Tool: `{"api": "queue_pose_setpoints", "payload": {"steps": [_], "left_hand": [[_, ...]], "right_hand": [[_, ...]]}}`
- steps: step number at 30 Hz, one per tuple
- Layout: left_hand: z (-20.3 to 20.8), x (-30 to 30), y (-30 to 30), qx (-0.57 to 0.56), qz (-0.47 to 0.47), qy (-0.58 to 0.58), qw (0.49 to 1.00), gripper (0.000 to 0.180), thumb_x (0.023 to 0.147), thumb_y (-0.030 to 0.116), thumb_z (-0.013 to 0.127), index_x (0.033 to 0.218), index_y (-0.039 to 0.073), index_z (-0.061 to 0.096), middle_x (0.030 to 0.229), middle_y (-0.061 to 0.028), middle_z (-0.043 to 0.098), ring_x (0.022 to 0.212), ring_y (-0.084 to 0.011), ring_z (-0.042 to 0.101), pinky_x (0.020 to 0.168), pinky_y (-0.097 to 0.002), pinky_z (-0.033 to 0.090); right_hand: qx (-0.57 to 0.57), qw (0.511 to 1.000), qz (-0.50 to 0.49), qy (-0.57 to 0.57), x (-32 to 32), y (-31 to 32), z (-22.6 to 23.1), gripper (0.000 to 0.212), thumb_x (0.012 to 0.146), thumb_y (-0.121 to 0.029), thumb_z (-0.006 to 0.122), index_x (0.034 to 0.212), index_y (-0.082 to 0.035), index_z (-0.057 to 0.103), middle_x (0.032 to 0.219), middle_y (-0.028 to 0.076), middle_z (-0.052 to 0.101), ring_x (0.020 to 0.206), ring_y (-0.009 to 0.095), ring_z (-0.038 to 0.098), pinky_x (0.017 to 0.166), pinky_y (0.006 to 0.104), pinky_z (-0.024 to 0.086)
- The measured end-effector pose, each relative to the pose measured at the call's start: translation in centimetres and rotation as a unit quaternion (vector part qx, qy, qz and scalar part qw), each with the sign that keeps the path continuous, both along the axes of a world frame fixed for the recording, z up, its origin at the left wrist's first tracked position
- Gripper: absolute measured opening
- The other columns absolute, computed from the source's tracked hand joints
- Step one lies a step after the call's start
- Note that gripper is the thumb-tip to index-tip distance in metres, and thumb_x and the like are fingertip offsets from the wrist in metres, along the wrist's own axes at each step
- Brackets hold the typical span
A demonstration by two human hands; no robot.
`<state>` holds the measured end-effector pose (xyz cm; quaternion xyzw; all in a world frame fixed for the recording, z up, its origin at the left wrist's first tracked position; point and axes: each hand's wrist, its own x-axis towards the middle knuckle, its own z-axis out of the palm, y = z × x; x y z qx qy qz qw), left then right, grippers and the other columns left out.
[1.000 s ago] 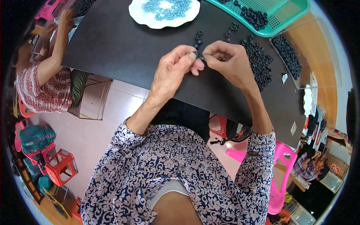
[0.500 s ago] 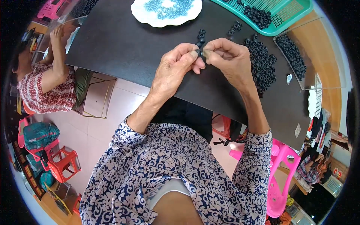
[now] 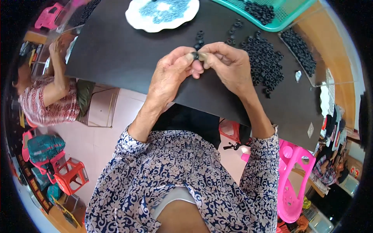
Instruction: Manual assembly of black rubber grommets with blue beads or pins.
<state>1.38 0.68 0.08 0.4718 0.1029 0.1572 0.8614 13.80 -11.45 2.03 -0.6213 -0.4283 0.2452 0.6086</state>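
Above the dark table, my left hand [image 3: 167,77] pinches a small round black part [image 3: 195,56] between thumb and forefinger. My right hand [image 3: 230,68] is closed against the part's other side, thumb and fingertips pressed together; whatever they grip is too small to make out. Just beyond the fingertips lies a short line of black parts [image 3: 199,38]. A second short line [image 3: 234,29] lies farther right. Beside my right hand spreads a heap of black ring-shaped parts [image 3: 266,60], their holes visible.
A white scalloped plate [image 3: 136,22] with a blue middle stands at the far side. Far right are a green mesh basket [image 3: 276,28] and a clear tray holding black parts [image 3: 298,50]. Another person [image 3: 58,93] sits at left. A pink chair [image 3: 289,190] stands at my right.
The view has shifted slightly, so table things appear farther left. My hands stay together at the black part, which now shows more plainly at my left thumb. The other person's hands have shifted slightly.
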Motion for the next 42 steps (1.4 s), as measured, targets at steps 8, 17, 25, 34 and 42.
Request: {"api": "queue_pose_setpoints", "payload": {"steps": [8, 17, 25, 34, 42], "left_hand": [[0.2, -1.0, 0.2, -0.01, 0.019, 0.002, 1.0, 0.02, 0.097, 0.013, 0.05, 0.108, -0.003, 0.056, 0.084, -0.0077, 0.062, 0.076, -0.0138, 0.057, 0.075, -0.0272, 0.048], [0.3, -0.8, -0.2, 0.001, 0.014, 0.001, 1.0, 0.02, 0.098, 0.014, 0.051, 0.108, -0.002, 0.056, 0.084, -0.0073, 0.062, 0.075, -0.012, 0.057, 0.074, -0.0256, 0.049], [-0.3, -1.1, -0.1, 0.017, 0.009, 0.0, 1.0, 0.022, 0.098, 0.018, 0.052, 0.107, -0.001, 0.055, 0.082, -0.0059, 0.061, 0.077, -0.0132, 0.056, 0.074, -0.0264, 0.047], [-0.4, -1.1, -0.2, 0.022, 0.004, -0.014, 1.0, 0.02, 0.098, 0.016, 0.052, 0.108, -0.002, 0.055, 0.084, -0.0061, 0.062, 0.076, -0.0103, 0.056, 0.073, -0.0234, 0.047], [-0.3, -1.5, -0.1, 0.027, 0.009, -0.004, 1.0, 0.02, 0.097, 0.015, 0.051, 0.107, -0.002, 0.055, 0.083, -0.0052, 0.061, 0.075, -0.0101, 0.056, 0.072, -0.0226, 0.046]], "right_hand": [[-0.08, 0.957, -0.14, -0.24, 4.9, -2.2, 2.0, 0.01, 0.085, -0.004, 0.062, 0.091, 0.0, 0.068, 0.073, -0.002, 0.063, 0.068, 0.002, 0.055, 0.062, 0.0204, 0.047], [-0.139, 0.843, -0.137, -0.501, 16.2, -1.3, 2.1, 0.02, 0.081, -0.011, 0.062, 0.098, -0.003, 0.069, 0.078, 0.012, 0.068, 0.067, 0.02, 0.065, 0.065, 0.0314, 0.051], [-0.213, 0.83, -0.109, -0.503, 16.5, 0.4, 2.5, 0.023, 0.078, -0.009, 0.058, 0.097, -0.004, 0.07, 0.087, 0.019, 0.068, 0.082, 0.034, 0.066, 0.079, 0.0413, 0.052], [-0.272, 0.829, -0.085, -0.482, 16.6, 1.5, 2.5, 0.018, 0.076, -0.011, 0.063, 0.089, -0.002, 0.071, 0.082, 0.02, 0.068, 0.08, 0.034, 0.067, 0.077, 0.0407, 0.053], [-0.146, 0.916, -0.11, -0.358, 10.6, 0.8, 4.4, 0.02, 0.079, -0.006, 0.065, 0.096, 0.003, 0.068, 0.076, 0.006, 0.068, 0.072, 0.012, 0.065, 0.069, 0.0252, 0.052]]}}
